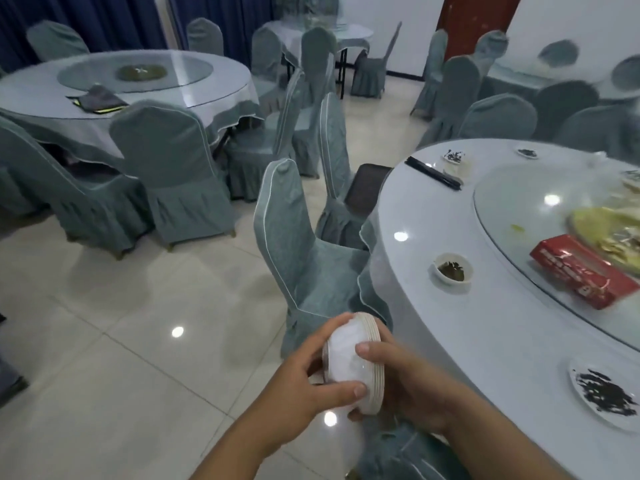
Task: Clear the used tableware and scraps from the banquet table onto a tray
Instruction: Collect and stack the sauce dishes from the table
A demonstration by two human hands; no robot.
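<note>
Both hands grip a stack of white nested bowls with beige rims (349, 362), tipped on its side, bottoms facing left. Left hand (308, 375) curls round the bottom bowl, thumb along the lower edge, fingers over the top. Right hand (408, 386) holds the rim side, thumb lying across the bowl wall, fingers under the rims. The stack is in the air over the tiled floor (121, 341), just beside the edge of the round white-covered table (433, 216), not resting on it.

On the table:
- small white cup with wet tea leaves (450, 269) near the edge
- pair of black chopsticks (433, 173) further back
- small white dish of dark scraps (454, 156) just behind the chopsticks
- another small dish (526, 152) further right
- white plate with a pile of dark scraps (602, 393) at the near right

A round glass turntable (502, 216) carries a red foil packet (581, 268) and a blurred yellow-gold item (609, 230); cannot tell what it is.

A grey-green covered chair (301, 244) stands against the table, left of the cup. No tray visible.
</note>
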